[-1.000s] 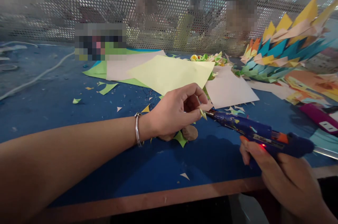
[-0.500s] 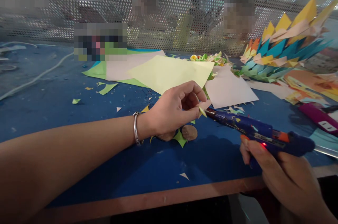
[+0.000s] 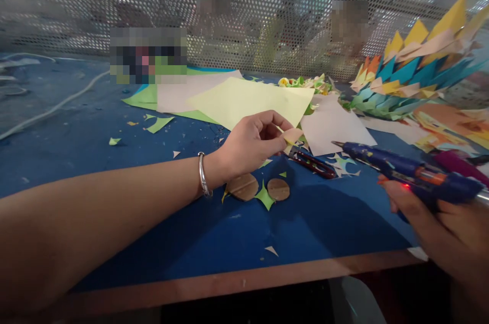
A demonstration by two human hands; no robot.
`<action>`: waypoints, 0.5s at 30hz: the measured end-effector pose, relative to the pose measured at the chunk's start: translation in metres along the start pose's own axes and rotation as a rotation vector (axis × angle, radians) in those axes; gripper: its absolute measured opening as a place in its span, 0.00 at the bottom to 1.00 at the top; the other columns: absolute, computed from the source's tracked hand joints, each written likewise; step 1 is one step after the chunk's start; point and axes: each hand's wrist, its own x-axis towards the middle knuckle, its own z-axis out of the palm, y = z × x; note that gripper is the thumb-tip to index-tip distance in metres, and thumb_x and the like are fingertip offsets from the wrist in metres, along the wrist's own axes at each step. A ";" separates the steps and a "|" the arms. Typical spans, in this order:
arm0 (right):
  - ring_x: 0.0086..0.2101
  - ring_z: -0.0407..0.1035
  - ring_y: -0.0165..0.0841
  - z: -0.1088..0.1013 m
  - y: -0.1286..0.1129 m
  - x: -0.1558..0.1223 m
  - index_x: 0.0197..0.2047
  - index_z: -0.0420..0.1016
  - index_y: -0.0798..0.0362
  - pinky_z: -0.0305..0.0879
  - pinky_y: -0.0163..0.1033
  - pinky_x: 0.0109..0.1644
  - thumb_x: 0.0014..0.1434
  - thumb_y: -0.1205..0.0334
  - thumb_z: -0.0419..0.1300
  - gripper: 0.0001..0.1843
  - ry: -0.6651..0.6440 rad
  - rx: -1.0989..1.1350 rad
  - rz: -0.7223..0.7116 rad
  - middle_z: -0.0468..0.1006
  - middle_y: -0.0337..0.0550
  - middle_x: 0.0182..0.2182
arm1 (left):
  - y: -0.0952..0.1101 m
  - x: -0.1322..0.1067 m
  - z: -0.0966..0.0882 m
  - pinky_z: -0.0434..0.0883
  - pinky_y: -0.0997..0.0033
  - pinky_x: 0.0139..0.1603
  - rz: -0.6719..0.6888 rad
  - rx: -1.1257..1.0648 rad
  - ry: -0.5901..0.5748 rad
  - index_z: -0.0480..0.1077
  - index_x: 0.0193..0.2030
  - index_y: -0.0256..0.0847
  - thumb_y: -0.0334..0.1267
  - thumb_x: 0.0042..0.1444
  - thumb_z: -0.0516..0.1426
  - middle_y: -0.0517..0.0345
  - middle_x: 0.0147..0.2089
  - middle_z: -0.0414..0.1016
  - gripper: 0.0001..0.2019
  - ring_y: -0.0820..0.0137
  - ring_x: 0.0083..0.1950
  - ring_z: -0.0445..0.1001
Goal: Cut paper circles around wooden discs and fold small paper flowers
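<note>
Left hand: thumb and fingers together, clamped on the petal; bangle at the wrist.
Petal: paper, pale pink with a yellowish edge, held above the table, left of the gun's nozzle and apart from it.
Right hand: wrapped around the gun's handle (a red light glows by the thumb).
Gun: blue, nozzle pointing left.
Scissors: dark-red handles, lying near the petal.
Discs: two, brown, flat on the table, green scrap between them.
Sheet: yellow, beyond the left hand.
Flowers: small, heaped behind the sheet.
Model: spiky folded paper, tiered, far right.
Cord: white, table's left side.
</note>
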 end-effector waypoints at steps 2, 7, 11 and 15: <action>0.31 0.76 0.44 -0.003 -0.003 0.012 0.34 0.71 0.46 0.69 0.43 0.27 0.67 0.52 0.53 0.12 0.062 -0.169 -0.091 0.79 0.46 0.30 | 0.000 0.000 0.000 0.69 0.73 0.32 -0.015 -0.024 0.005 0.69 0.35 0.37 0.29 0.49 0.61 0.61 0.27 0.72 0.06 0.76 0.28 0.69; 0.35 0.77 0.41 0.004 -0.009 0.031 0.45 0.70 0.52 0.69 0.41 0.35 0.66 0.61 0.56 0.07 0.125 -0.224 -0.397 0.79 0.51 0.35 | -0.001 0.000 0.000 0.68 0.74 0.32 -0.039 -0.049 0.072 0.69 0.32 0.38 0.27 0.49 0.61 0.62 0.26 0.72 0.06 0.77 0.28 0.69; 0.36 0.77 0.41 0.017 -0.018 0.040 0.50 0.70 0.58 0.67 0.41 0.32 0.65 0.63 0.53 0.13 0.077 -0.287 -0.630 0.80 0.55 0.40 | -0.002 0.001 -0.001 0.66 0.75 0.30 -0.068 -0.065 0.143 0.69 0.31 0.39 0.26 0.51 0.61 0.64 0.25 0.69 0.06 0.78 0.27 0.67; 0.32 0.76 0.41 0.027 -0.028 0.048 0.46 0.72 0.59 0.65 0.42 0.32 0.63 0.67 0.50 0.13 0.012 -0.264 -0.789 0.81 0.53 0.35 | 0.001 0.002 0.000 0.67 0.75 0.31 -0.093 -0.091 0.162 0.68 0.31 0.39 0.27 0.54 0.61 0.63 0.25 0.69 0.06 0.78 0.27 0.67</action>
